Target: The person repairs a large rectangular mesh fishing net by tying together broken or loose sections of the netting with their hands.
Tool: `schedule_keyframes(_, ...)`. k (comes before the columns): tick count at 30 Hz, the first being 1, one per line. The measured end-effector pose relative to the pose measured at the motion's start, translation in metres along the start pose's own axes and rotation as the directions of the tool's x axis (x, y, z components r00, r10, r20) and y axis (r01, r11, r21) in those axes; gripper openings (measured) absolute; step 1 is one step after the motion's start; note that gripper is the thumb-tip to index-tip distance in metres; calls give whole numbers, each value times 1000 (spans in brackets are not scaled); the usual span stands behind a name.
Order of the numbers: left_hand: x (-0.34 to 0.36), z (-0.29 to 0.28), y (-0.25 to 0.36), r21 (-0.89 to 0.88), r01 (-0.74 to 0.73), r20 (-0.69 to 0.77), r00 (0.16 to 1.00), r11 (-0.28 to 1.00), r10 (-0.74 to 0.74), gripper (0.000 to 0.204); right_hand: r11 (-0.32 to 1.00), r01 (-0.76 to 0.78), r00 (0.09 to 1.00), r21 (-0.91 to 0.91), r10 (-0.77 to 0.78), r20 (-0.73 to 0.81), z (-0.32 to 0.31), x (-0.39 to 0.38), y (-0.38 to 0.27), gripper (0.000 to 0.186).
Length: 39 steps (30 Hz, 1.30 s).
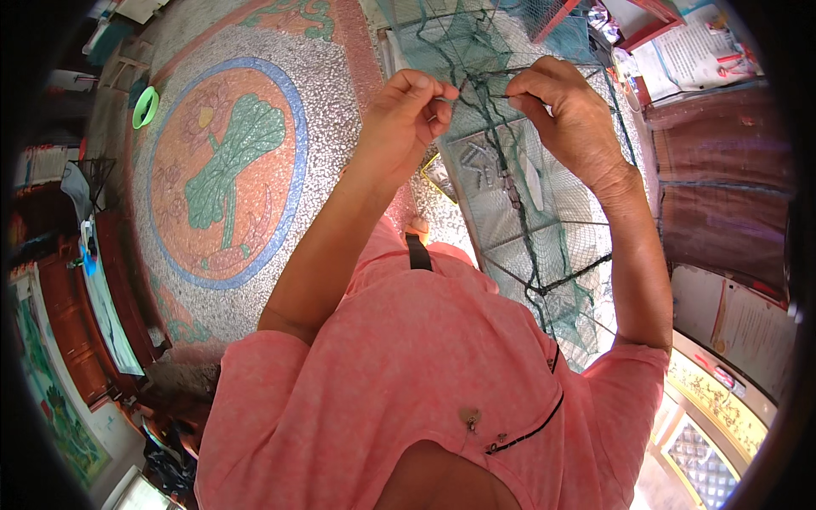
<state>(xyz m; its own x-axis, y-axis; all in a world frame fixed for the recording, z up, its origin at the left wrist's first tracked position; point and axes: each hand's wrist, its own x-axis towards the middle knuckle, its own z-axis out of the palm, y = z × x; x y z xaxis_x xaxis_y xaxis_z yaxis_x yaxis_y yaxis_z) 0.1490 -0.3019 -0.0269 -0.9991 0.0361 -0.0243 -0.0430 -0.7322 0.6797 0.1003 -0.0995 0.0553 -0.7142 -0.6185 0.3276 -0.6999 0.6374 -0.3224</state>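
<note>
A green mesh net trap (557,204) with dark cords and a thin dark frame stretches out in front of me on the right. Above its far part, my left hand (408,119) is closed in a pinch, and what lies between its fingertips is too small to make out. Across a short gap, my right hand (574,119) pinches thumb against forefinger on a thin dark cord at the net. Bunched dark green netting (483,89) shows between the two hands. Small clear pieces (480,161) lie beneath the mesh, their kind unclear.
A yellow-edged item (439,178) is beside the net. On the left, the speckled floor bears a round inlaid flower design (225,170), with a green basin (145,108) beyond. Dark wooden furniture (76,319) lines the left side; a brown curtain-like cloth (722,187) hangs at the right.
</note>
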Motion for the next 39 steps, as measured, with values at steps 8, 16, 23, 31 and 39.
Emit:
schedule_keyframes(8, -5, 5, -13, 187, 0, -83, 996, 982, 16, 15, 996, 75, 996, 39, -73, -42, 13, 8, -2, 8)
schedule_keyframes(16, 0, -4, -39, 76, -71, -125, 989, 995, 80, 5, 971, 140, 987, 191, -121, -110, 26, 8, -12, 18)
schedule_keyframes(23, 7, -5, -59, -249, 38, -161, 984, 968, -80, 6, 957, 200, 977, 208, -180, -112, 41, 15, -22, 17)
schedule_keyframes(31, 5, -1, -58, -274, 58, -155, 982, 960, -103, 5, 980, 193, 980, -46, -195, -36, 39, 20, -37, 11)
schedule_keyframes(39, 5, 19, -52, -299, -9, -258, 964, 954, -72, 5, 897, 431, 901, 100, -422, -100, 51, 31, -65, 11)
